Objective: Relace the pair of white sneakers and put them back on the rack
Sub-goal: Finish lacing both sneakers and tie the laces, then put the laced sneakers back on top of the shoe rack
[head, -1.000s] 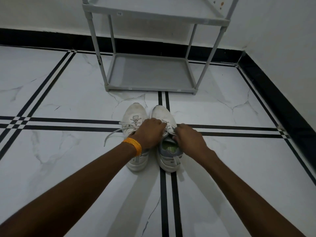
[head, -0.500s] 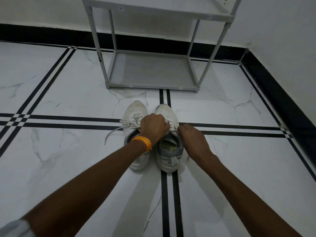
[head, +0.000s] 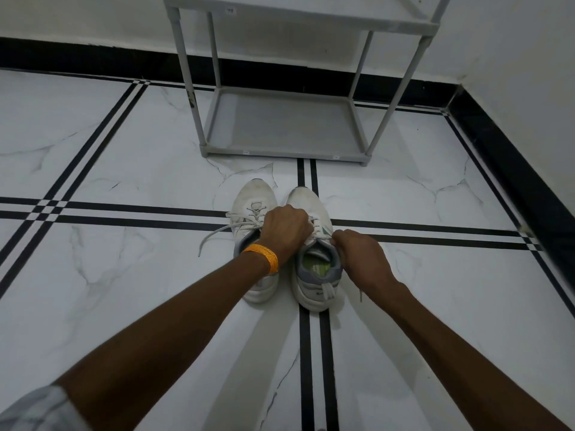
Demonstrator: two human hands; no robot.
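Note:
Two white sneakers stand side by side on the floor, toes pointing at the rack. The left sneaker point(head: 253, 200) has a loose lace trailing off to its left. The right sneaker point(head: 314, 275) shows a green insole and grey collar. My left hand point(head: 284, 230), with an orange band on the wrist, is closed over the laces where the two shoes meet. My right hand point(head: 362, 259) pinches the lace at the right sneaker's top eyelets. The grey shoe rack point(head: 280, 152) stands just beyond the shoes, its bottom shelf bare.
White marble floor tiles with black stripe lines point(head: 124, 219) spread all around. A black skirting and white wall point(head: 513, 73) close off the back and the right side. The rack's upper shelf point(head: 298, 17) runs along the top of the view.
The view has shifted slightly. My left hand has moved up and turned over the laces. My right hand has slid a little back toward the right shoe's collar, still pinching the lace.

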